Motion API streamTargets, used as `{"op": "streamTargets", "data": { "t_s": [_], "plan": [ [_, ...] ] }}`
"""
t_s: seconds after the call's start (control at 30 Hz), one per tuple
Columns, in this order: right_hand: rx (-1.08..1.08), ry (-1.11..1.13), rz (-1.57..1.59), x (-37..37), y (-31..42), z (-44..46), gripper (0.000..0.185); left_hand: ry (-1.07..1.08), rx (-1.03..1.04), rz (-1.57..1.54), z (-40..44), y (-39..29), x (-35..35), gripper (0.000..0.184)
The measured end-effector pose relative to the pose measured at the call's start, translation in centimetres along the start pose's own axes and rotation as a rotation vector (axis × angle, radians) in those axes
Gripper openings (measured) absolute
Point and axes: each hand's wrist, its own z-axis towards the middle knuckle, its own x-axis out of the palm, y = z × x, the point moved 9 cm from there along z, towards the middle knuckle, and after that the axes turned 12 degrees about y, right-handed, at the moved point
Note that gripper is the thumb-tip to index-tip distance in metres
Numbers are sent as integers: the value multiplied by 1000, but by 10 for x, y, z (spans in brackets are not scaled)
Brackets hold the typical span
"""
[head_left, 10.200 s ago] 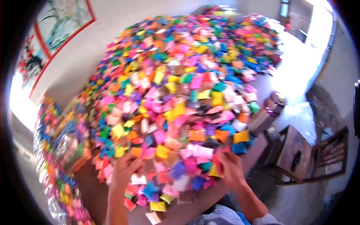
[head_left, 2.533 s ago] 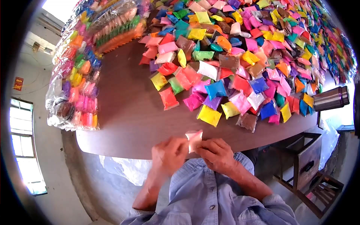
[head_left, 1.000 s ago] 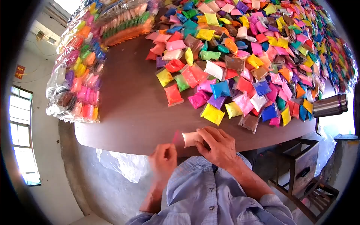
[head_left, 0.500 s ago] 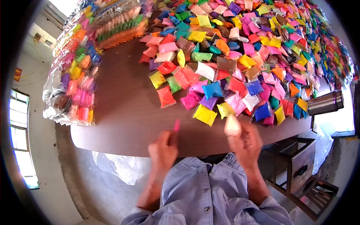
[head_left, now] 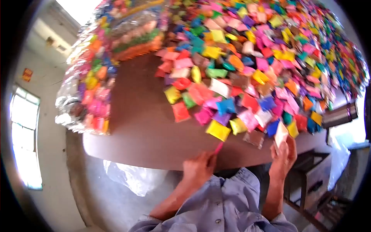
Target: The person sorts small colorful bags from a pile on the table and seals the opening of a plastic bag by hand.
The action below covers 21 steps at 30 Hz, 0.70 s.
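Note:
My left hand [head_left: 198, 168] is closed near the table's front edge, pinching a slim bright-pink piece [head_left: 219, 147] that sticks up past the fingers. Its kind is unclear. My right hand [head_left: 284, 157] grips a pale peach packet [head_left: 281, 134] between thumb and fingers, over the right front of the pile. Just beyond it lie a blue packet [head_left: 272, 128] and a yellow packet [head_left: 292, 129]. A brown packet [head_left: 254, 139] in clear film lies between my hands, at the pile's front. Another yellow packet [head_left: 218, 130] rests beyond my left hand.
Small coloured packets cover much of the brown table [head_left: 131, 112]. Larger clear bags [head_left: 92, 83] filled with packets line its left side. A metal flask [head_left: 340, 115] lies at the right edge. A wooden stool [head_left: 315, 181] stands below right, and clear plastic [head_left: 129, 178] lies on the floor.
Both hands have moved right, the right one farther with the peach packet. The brown packet now shows where my right hand was. The whole view has shifted slightly.

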Motion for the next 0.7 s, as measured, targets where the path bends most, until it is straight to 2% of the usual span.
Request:
{"op": "streamTargets", "data": {
  "t_s": [0.03,0.07,0.1,0.13,0.17,0.2,0.27,0.3,0.37,0.43,0.47,0.53,0.57,0.6,0.63,0.7],
  "plan": [
    [-32,-45,49,7,0,0,41,120,-65,20,-3,8,12,10],
    [-59,-91,95,13,1,0,39,266,1,18,-3,1,30,12],
    [-66,-50,92,22,1,0,40,383,7,81,3,-26,37,22],
    [-75,-12,87,29,2,1,42,218,213,-60,-5,-40,46,32],
    [-89,73,92,40,8,2,42,332,257,-76,-9,-51,65,37],
    [-97,173,37,52,13,2,42,195,311,-195,-8,-61,66,34],
    [-97,233,20,68,15,-3,42,370,230,-231,-4,-59,70,34],
    [-101,254,27,75,20,-7,42,354,218,-221,-3,-52,61,34],
    [-29,373,49,97,21,-13,41,161,132,-187,-2,-24,19,26],
    [91,427,70,110,5,-20,40,200,-186,-306,-6,29,-4,20],
    [110,439,70,119,0,-23,41,93,-288,-259,-11,45,-32,16],
    [113,517,47,140,-1,-28,41,-85,-320,-80,-19,85,-74,13],
    [34,570,-3,149,-2,-29,38,-191,-276,57,-24,99,-92,11],
    [-42,617,-59,156,-7,-30,35,-116,-440,224,-27,115,-106,12],
    [-25,653,-61,163,-7,-32,35,-202,-388,250,-29,125,-121,10],
    [29,694,-1,176,-9,-38,36,-229,-365,395,-27,130,-139,6]
  ]
}}
